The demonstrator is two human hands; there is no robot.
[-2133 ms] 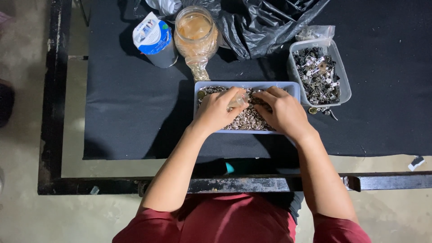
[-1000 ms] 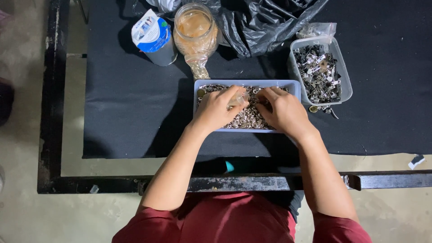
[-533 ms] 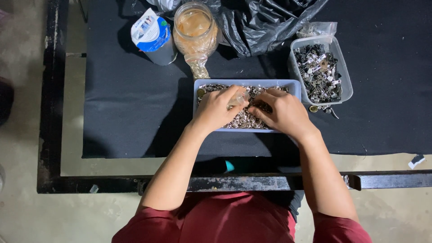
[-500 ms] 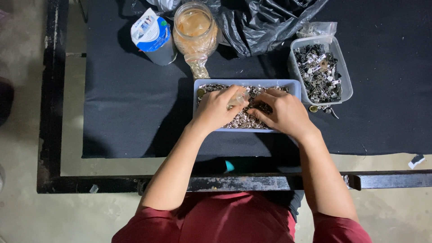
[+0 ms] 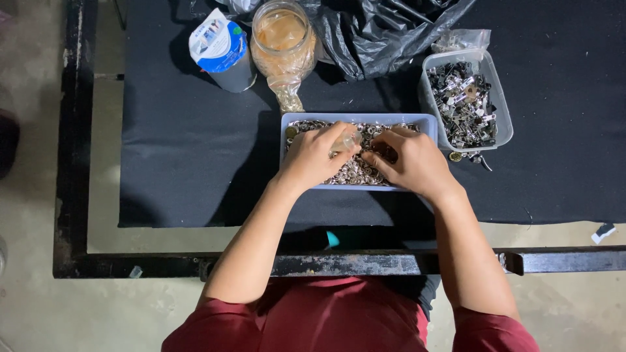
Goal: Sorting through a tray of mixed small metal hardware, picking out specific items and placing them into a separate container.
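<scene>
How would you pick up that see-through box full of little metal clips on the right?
Probably from above, one hand on each long side wall of the clear box. It is open-topped and heaped with metal clips, so it should stay level. The blue tray sits tight against its left side, leaving fingers little room there.

We looked straight down on a worktable with a black metal frame (image 5: 70,163), its paint chipped and rusted along the near rail (image 5: 365,264). A pale tabletop (image 5: 104,169) showed at the left and near edges, while a black cloth (image 5: 189,156) covered most of it. Beyond the frame lay a light concrete floor (image 5: 29,215), stained and scuffed (dimmer toward the left). Light fell from above, casting soft shadows on the cloth.
</scene>
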